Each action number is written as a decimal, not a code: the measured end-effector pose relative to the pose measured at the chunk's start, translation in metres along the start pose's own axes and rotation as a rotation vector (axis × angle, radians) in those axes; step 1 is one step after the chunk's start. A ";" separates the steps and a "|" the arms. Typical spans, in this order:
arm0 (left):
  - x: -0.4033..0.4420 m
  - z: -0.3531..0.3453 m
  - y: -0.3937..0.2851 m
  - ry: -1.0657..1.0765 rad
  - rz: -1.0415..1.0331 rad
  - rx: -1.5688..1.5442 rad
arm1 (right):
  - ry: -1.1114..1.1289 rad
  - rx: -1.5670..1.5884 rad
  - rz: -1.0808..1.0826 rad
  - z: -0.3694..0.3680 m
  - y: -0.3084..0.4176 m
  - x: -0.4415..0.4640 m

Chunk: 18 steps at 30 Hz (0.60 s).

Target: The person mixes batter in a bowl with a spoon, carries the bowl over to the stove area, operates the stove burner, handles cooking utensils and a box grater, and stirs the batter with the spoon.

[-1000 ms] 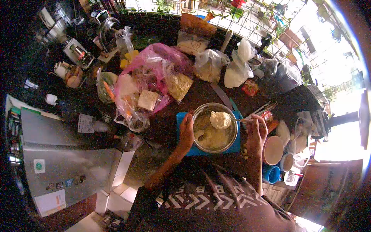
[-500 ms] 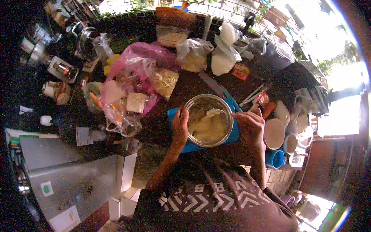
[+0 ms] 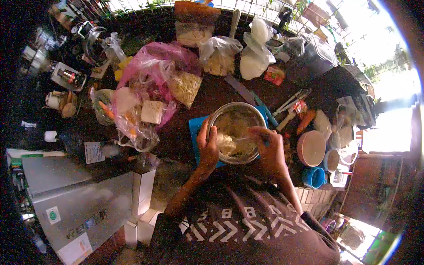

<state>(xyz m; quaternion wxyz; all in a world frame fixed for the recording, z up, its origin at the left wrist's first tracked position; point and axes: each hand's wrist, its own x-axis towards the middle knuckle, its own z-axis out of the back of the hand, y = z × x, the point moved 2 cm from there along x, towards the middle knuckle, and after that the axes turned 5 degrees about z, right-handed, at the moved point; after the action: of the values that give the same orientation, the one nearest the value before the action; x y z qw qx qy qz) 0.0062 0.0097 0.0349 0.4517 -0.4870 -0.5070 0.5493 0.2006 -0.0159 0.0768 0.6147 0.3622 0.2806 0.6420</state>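
Observation:
A round metal bowl (image 3: 238,107) sits over a blue chopping board (image 3: 194,132) in front of me. My left hand (image 3: 207,148) grips the bowl's left side, thumb over the rim. Inside, a pale, lumpy mixture (image 3: 226,145) is heaped near that thumb, with smears across the bottom. My right hand (image 3: 271,148) reaches over the right rim with fingers closed round a spoon (image 3: 242,139). Its handle is faint and blurred, and its head is covered by the mixture. Behind the bowl lies a knife (image 3: 240,89) with a blue-green handle.
A pink plastic bag (image 3: 148,57) with packets and a pale block (image 3: 152,111) lies left. Clear bags (image 3: 218,57) stand at the back. On the right are a pink-rimmed tub (image 3: 311,148), a blue cup (image 3: 314,177) and several utensils (image 3: 291,104).
My right hand has moved left and inward over the bowl. The mixture has been gathered from the bottom into a heap at the left side. My left hand keeps its hold.

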 end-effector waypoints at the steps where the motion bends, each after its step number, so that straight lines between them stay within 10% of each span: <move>1: 0.000 0.000 -0.003 -0.015 -0.034 0.012 | 0.001 0.000 0.006 0.002 0.000 0.004; 9: 0.003 0.005 -0.020 -0.036 -0.251 0.051 | -0.022 -0.526 0.703 -0.004 -0.010 0.018; 18: -0.004 0.002 0.007 -0.095 -0.260 0.170 | 0.058 -0.172 0.262 -0.023 -0.025 -0.013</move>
<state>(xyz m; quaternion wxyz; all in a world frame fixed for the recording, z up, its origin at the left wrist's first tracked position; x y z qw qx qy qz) 0.0050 0.0050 0.0284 0.5339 -0.3510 -0.5383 0.5495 0.1961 -0.0245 0.0422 0.5461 0.3230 0.1927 0.7486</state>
